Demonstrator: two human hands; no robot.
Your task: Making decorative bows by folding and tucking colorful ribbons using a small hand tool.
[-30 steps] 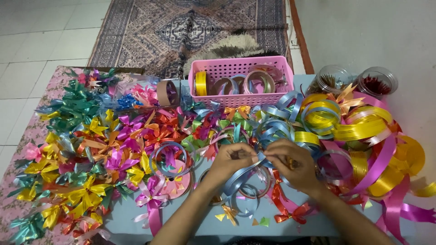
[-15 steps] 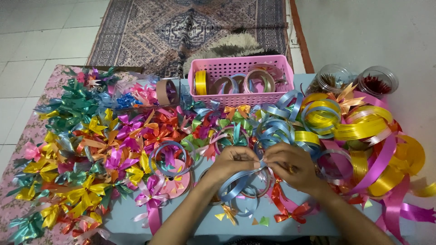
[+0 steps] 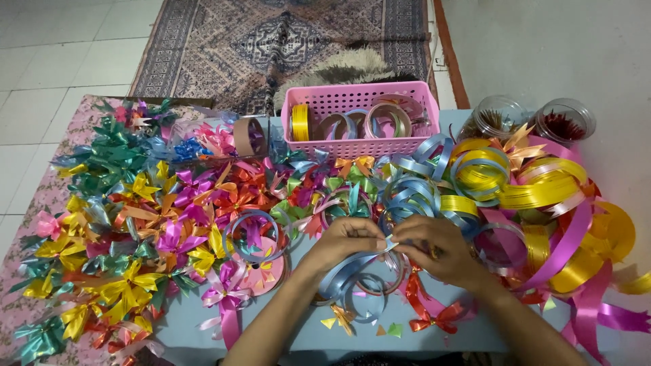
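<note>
In front of the pink plastic basket, on the worktop, the left hand and right hand met fingertip to fingertip, both pinching the light-blue satin ribbon, loops trailing leftward beneath the left hand.

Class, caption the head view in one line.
Both hands pinch blue ribbon beside bows and a pink basket.

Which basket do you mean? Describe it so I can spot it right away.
Start at the patterned rug at the top of the view; just below it, at the blue table's far edge, stands the pink basket. It is a perforated plastic rectangle holding ribbon rolls, the only rigid box among loose bows and curls.
</note>
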